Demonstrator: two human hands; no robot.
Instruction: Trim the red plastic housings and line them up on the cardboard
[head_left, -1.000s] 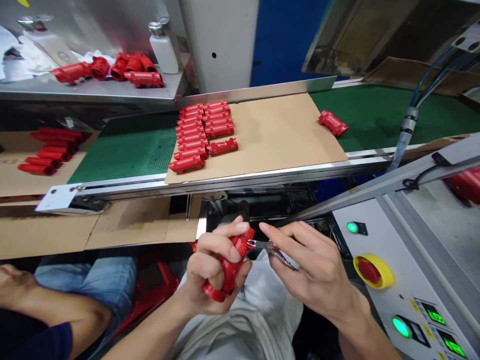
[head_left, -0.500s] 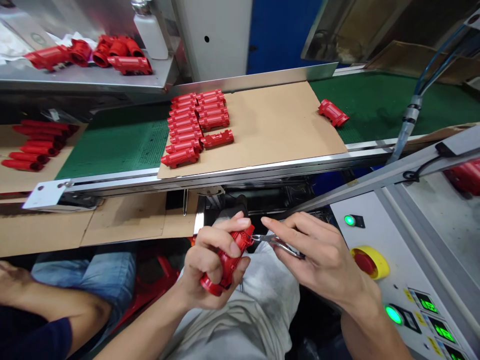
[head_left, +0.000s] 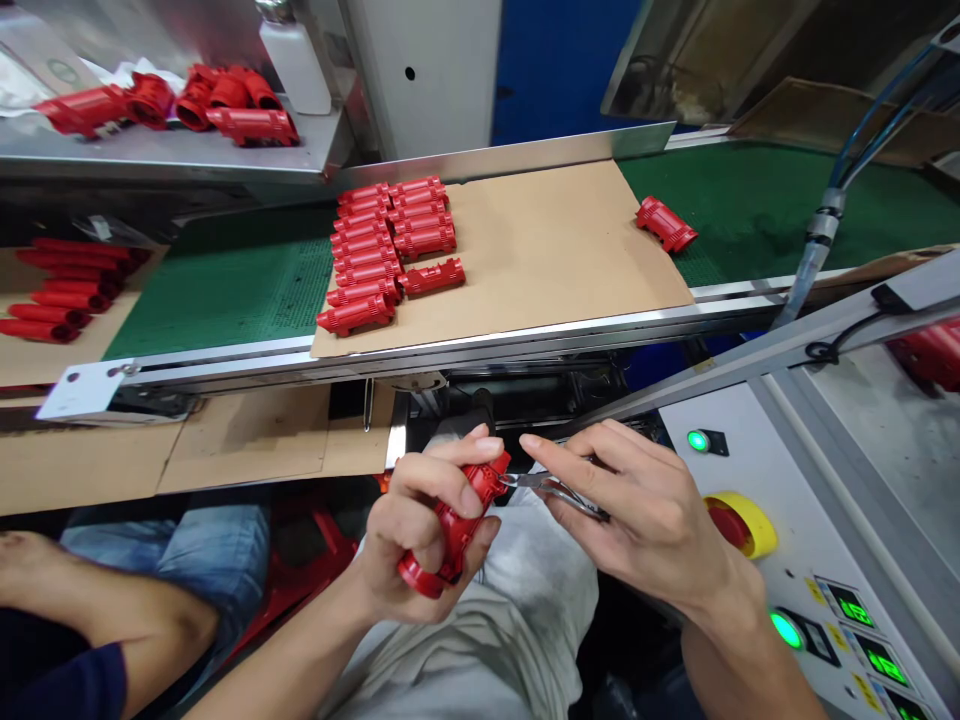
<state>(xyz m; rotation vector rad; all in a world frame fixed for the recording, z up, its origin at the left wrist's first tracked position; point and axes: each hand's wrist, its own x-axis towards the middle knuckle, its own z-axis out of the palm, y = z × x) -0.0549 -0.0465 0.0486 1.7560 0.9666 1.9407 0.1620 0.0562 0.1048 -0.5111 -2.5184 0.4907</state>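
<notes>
My left hand (head_left: 420, 530) is wrapped round a red plastic housing (head_left: 456, 530), held tilted above my lap with its upper end toward the right. In my right hand (head_left: 637, 510) is a pair of small metal pliers (head_left: 559, 488), gripped by the handles with the index finger stretched along above them. The tips of the pliers meet the upper right end of the housing; whether they pinch anything there is too small to tell. Beyond my hands, two columns of similar red housings (head_left: 365, 280) lie on a cardboard sheet (head_left: 547, 250).
The cardboard lies on a green conveyor belt (head_left: 225, 280), with a lone red housing (head_left: 666, 224) at its right edge. More housings and a white bottle (head_left: 296, 65) stand on a metal shelf (head_left: 172, 160). A control panel with an emergency stop (head_left: 739, 525) is at right. A co-worker's arm (head_left: 112, 610) rests at left.
The pliers' handles look slightly more spread, while their tips stay at the housing's end. My hands have barely moved, and the view has shifted very slightly.
</notes>
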